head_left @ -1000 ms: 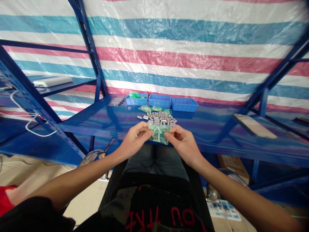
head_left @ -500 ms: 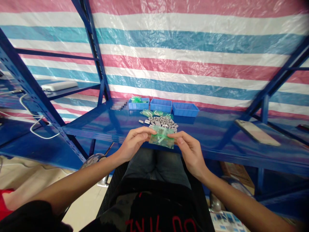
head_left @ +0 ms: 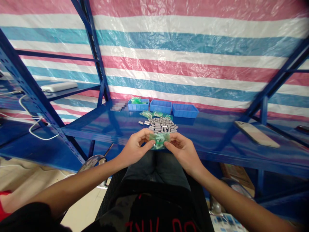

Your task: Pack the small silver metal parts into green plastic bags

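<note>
Between my hands, at the front edge of the blue table, is a small clear green plastic bag (head_left: 159, 140) with pale pieces showing through it. My left hand (head_left: 138, 145) pinches its left side, thumb in front and fingers behind. On the opposite side, my right hand (head_left: 181, 149) grips the bag in the same way. Just beyond the bag lies a pile of small grey metal cylinders (head_left: 163, 123). Behind that pile, more green plastic bags (head_left: 156, 114) lie flat on the table.
Three blue bins stand in a row at the back; the left bin (head_left: 138, 106) holds green bags, beside the middle bin (head_left: 161, 106) and right bin (head_left: 185, 111). A phone (head_left: 257, 133) lies at the right. Blue shelf posts (head_left: 96, 54) flank the table (head_left: 103, 124).
Both thumbs have come round onto the front of the bag, and my hands have closed in toward each other. The bag has been gathered smaller and sits slightly lower.
</note>
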{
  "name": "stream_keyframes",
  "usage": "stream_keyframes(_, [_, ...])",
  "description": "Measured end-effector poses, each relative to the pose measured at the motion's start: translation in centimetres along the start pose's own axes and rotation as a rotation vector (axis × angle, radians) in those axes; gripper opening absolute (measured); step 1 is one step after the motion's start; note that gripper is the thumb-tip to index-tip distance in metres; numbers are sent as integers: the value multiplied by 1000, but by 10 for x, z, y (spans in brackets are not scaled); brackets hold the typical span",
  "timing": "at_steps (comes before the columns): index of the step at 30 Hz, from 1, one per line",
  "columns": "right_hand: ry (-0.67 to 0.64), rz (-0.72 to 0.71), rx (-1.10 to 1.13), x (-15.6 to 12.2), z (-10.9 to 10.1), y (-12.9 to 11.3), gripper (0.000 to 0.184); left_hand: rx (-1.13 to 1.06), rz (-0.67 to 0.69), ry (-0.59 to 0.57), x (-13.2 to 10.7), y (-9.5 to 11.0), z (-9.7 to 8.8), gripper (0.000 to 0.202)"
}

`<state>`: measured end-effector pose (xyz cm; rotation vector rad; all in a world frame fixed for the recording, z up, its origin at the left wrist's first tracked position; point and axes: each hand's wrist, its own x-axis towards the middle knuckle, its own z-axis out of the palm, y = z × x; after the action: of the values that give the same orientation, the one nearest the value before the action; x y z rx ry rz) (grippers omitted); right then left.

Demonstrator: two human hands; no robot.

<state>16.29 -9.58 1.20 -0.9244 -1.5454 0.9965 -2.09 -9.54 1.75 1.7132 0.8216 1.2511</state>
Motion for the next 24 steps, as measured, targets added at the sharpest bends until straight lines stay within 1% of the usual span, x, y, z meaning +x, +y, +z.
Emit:
stream_keyframes(2, [36, -39, -63, 0, -2, 0, 15, 88, 37, -6, 0, -1, -2, 9])
stream_keyframes(4, [68, -95, -132, -1, -2, -2, 15, 155, 97, 6, 1, -2, -4, 7])
stream_keyframes(6, [85, -137, -195, -4, -2, -4, 10, 213, 178, 40, 3, -4, -6, 7])
stream_keyframes(8, [87, -137, -195, -7, 0, -5, 7, 284, 242, 89, 5, -5, -9, 9])
stream_keyframes(10, [64, -99, -115, -8, 1, -7, 8, 317, 255, 101, 6, -6, -10, 8])
stream_keyframes(12, [37, -55, -3, -8, 1, -10, 10, 291, 238, 70, 6, -5, -11, 9])
stream_keyframes(14, [39, -22, 83, -7, 2, -12, 13, 254, 222, 35, 6, -3, -12, 10])
stream_keyframes(17, [106, -17, 116, -5, 3, -12, 14, 188, 201, 3, 4, 1, -12, 12])
stream_keyframes(20, [182, -50, 134, -2, 5, -9, 22, 68, 110, -69, 2, 4, -11, 13])
stream_keyframes(22, [190, -56, 148, -2, 6, -6, 35, -41, 32, -59, 2, 3, -9, 13])
stream_keyframes(24, [164, -45, 136, -3, 6, -5, 43, -146, -31, 4, 2, 0, -6, 20])
